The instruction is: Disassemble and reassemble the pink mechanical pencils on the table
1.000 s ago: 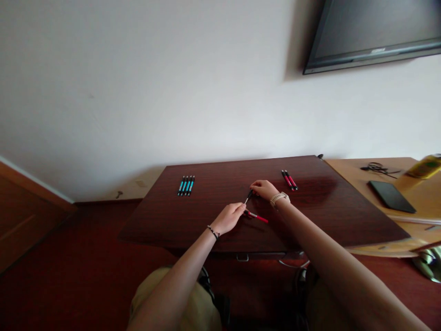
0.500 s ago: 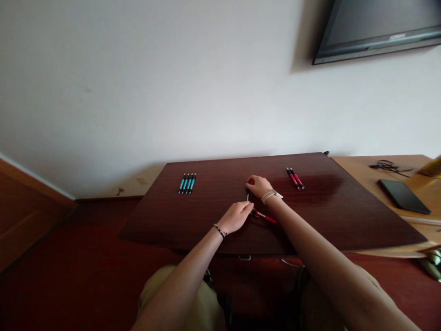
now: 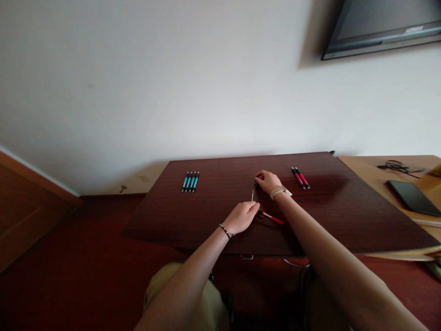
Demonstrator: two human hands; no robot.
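Observation:
My left hand (image 3: 242, 217) is closed over the table, its fingers pinching a thin pale stick (image 3: 252, 195) that looks like a pen refill. The stick points up and away from me. At its far end, my right hand (image 3: 268, 182) pinches a small dark piece; whether the piece is joined to the stick, I cannot tell. A red and black pen (image 3: 273, 218) lies right beside my left fingertips, its near part partly hidden. To the left stand out several blue pens (image 3: 190, 182) in a neat row. Two red pens (image 3: 301, 178) lie side by side at the right.
The dark wooden table (image 3: 220, 179) stands against a white wall. A lighter wooden desk (image 3: 361, 170) adjoins it at the right, bearing a black flat device (image 3: 413, 197) and a coiled cable (image 3: 399, 167). A television (image 3: 386, 32) hangs above.
My right hand has shifted slightly up and away from my left hand, and more of the pale stick shows between them. The whole view has moved a little.

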